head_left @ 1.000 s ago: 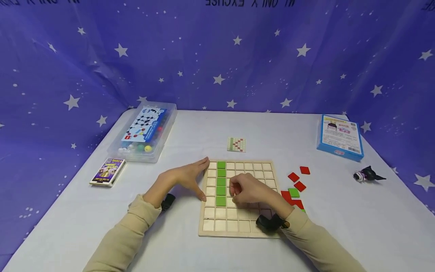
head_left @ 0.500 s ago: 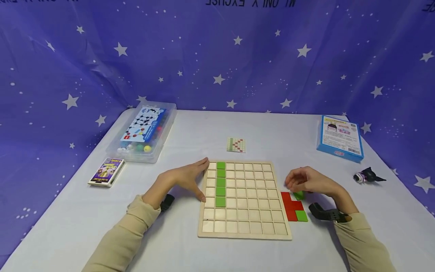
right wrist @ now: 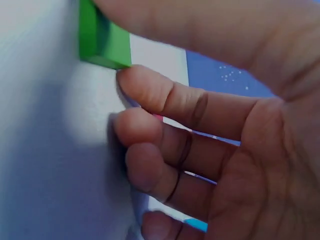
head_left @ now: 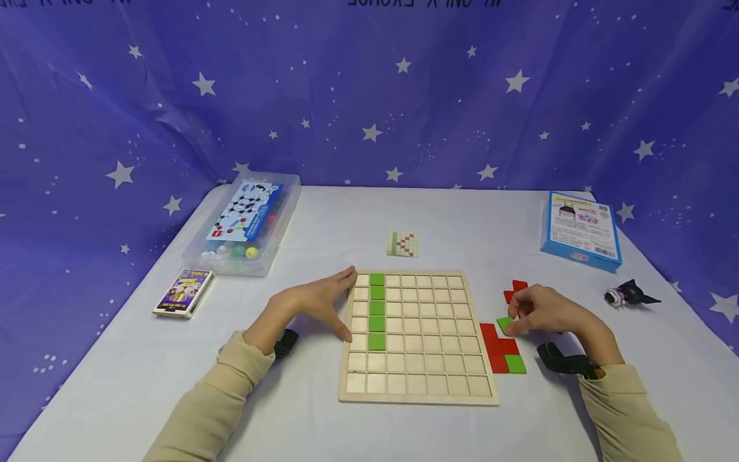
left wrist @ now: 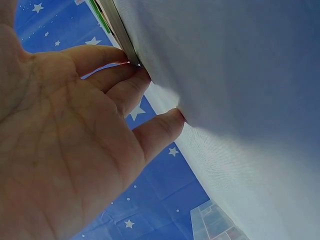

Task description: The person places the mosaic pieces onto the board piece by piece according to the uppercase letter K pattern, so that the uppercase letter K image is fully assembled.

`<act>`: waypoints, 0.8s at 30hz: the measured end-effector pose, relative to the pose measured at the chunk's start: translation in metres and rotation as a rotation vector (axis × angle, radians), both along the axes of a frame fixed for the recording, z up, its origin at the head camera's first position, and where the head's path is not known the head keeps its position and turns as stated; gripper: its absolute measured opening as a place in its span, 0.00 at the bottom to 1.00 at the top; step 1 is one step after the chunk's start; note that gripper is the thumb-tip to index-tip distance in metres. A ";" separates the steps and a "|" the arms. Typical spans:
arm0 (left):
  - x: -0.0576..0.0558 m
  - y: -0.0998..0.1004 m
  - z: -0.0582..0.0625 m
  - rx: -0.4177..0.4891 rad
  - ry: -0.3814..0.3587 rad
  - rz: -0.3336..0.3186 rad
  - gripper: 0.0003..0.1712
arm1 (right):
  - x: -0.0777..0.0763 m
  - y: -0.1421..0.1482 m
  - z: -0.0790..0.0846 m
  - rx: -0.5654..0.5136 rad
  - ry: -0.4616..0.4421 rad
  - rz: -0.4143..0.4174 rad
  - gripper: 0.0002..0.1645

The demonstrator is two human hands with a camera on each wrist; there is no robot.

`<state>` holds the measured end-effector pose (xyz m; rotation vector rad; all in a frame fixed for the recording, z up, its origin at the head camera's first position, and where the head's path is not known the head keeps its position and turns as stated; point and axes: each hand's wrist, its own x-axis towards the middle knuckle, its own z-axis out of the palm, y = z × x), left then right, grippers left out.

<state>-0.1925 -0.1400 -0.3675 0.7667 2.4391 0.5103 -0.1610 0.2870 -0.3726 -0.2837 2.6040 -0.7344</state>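
Observation:
A wooden grid board lies flat, with several green tiles in a column near its left side. My left hand rests along the board's left edge, thumb and fingers spread; its fingertips touch the rim in the left wrist view. To the right of the board, my right hand pinches a green square tile between thumb and index finger, the other fingers loosely curled. Red tiles and another green tile lie against the board's right edge. More red tiles are partly hidden behind the right hand.
Behind the board lies a small pattern card. A clear plastic case and a small purple box stand at left. At right are a blue box and a small black figure. A starry purple cloth hangs behind.
My right hand has moved from over the board to the loose tiles at right, and now pinches a green tile. My left hand has stayed at the board's left edge.

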 end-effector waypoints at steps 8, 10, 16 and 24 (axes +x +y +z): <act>0.002 -0.003 0.001 0.013 0.003 0.021 0.73 | -0.003 -0.009 0.003 -0.053 0.024 0.003 0.18; 0.003 -0.003 0.001 0.013 0.002 0.014 0.73 | -0.003 -0.012 0.002 -0.078 0.045 0.027 0.18; 0.001 -0.001 0.001 0.008 0.010 -0.006 0.73 | 0.001 -0.022 -0.002 -0.096 0.159 0.086 0.18; 0.002 0.002 -0.001 0.009 0.005 -0.010 0.73 | 0.003 -0.030 -0.006 -0.172 0.148 0.108 0.13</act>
